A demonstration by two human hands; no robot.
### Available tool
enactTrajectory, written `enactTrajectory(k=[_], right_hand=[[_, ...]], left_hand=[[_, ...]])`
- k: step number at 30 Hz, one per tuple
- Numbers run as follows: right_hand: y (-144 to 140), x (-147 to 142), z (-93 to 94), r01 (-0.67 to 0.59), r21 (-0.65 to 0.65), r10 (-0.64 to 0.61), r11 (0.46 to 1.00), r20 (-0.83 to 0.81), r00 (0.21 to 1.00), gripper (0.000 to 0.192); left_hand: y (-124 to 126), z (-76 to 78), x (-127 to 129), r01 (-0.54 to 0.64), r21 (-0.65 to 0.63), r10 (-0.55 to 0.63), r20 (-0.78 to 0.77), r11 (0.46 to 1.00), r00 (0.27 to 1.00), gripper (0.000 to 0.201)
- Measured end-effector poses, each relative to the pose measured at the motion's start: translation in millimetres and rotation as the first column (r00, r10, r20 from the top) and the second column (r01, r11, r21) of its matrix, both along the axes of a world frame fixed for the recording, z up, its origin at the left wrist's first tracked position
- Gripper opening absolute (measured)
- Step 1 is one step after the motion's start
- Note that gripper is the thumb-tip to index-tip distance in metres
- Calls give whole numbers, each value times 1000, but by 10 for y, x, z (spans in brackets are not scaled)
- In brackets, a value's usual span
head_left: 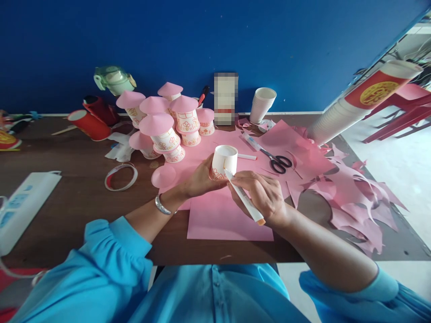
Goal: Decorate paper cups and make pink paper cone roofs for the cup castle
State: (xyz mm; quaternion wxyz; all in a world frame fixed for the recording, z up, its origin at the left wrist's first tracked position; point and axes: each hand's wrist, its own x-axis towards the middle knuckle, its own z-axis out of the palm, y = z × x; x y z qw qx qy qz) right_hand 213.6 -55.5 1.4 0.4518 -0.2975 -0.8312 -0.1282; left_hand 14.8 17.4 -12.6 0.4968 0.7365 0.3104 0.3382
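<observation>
My left hand (201, 179) is closed round the side and base of a white paper cup (226, 157). Red flower drawings run along the cup's lower part, and an orange line marks its side. In my right hand (262, 195) is a white marker pen (247, 202) with an orange end, its tip against or very near the cup wall. Both hands are above a pink paper sheet (229, 220). Behind the cup lies another white marker with a red end (248, 157). A pink paper cone (164, 176) rests to the left of my left hand.
Decorated cups with pink cone roofs (156, 124) stand stacked at the back left. Scissors (281, 162), pink paper scraps (357, 197) and a tall stack of cups (363, 103) are on the right. A tape roll (121, 177) lies left. A blue wall (168, 40) bounds the table.
</observation>
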Motion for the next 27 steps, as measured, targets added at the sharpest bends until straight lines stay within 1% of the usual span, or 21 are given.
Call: enactTrajectory(k=[2, 4, 7, 11, 15, 21, 27], right_hand=[[-7, 3, 23, -22, 9, 22, 1000, -30, 999, 16], [-11, 0, 40, -32, 24, 33, 999, -53, 998, 15], [-8, -18, 38, -22, 33, 24, 999, -42, 999, 16], [2, -34, 28, -36, 46, 37, 998, -19, 999, 16], [6, -9, 55, -14, 61, 16, 998, -32, 999, 17], [21, 20, 83, -7, 69, 9, 998, -30, 1000, 21], [26, 15, 101, 0, 49, 1, 999, -16, 1000, 22]], left_hand=[[1, -11, 4, 12, -23, -11, 43, 1000, 999, 56], [1, -30, 5, 38, -73, -31, 91, 997, 995, 60], [5, -62, -2, 53, -123, -40, 102, 991, 994, 63], [21, -102, -15, 52, -94, -41, 112, 994, 993, 63], [35, -126, -13, 75, -50, -68, 138, 996, 988, 65], [16, -76, -9, 61, -2, -61, 85, 998, 995, 57], [18, -84, -5, 75, 25, -78, 109, 997, 991, 54]])
